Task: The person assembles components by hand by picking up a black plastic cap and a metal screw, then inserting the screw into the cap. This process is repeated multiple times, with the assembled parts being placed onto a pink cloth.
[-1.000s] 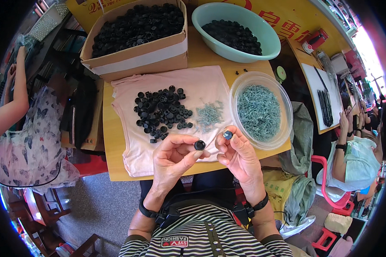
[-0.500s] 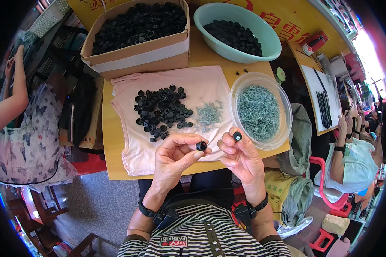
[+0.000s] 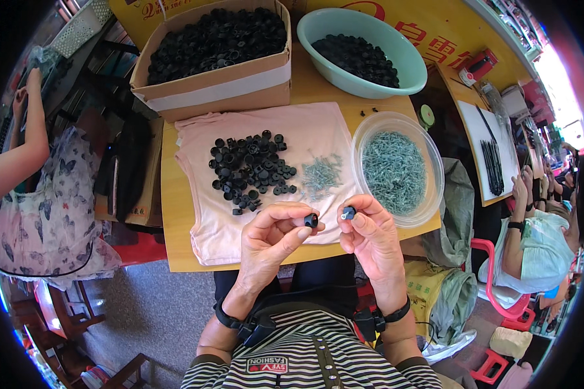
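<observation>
Between the thumb and fingers of my left hand (image 3: pixel 269 236) is a small black plastic cap (image 3: pixel 311 221), its hollow end turned to the right. My right hand (image 3: pixel 374 232) pinches another small black plastic piece (image 3: pixel 348 212) with a pale, shiny spot on it, perhaps a screw. The two pieces are close together but apart. Beyond my hands, a pile of black plastic caps (image 3: pixel 250 165) lies on a pink cloth (image 3: pixel 204 243). Beside it is a small heap of silvery screws (image 3: pixel 321 176). A round clear tub (image 3: pixel 437 188) of many more screws stands at the right.
At the back of the wooden table (image 3: pixel 178 256) stand a cardboard box (image 3: pixel 220 91) and a pale green basin (image 3: pixel 308 48), both holding black parts. A person (image 3: pixel 52 201) sits at the left; another person (image 3: pixel 525 243) works at the right near a pink stool (image 3: pixel 490 285).
My right hand has turned its black piece sideways and brought it nearer the cap in my left hand. My left hand keeps its grip. The whole view has shifted slightly.
</observation>
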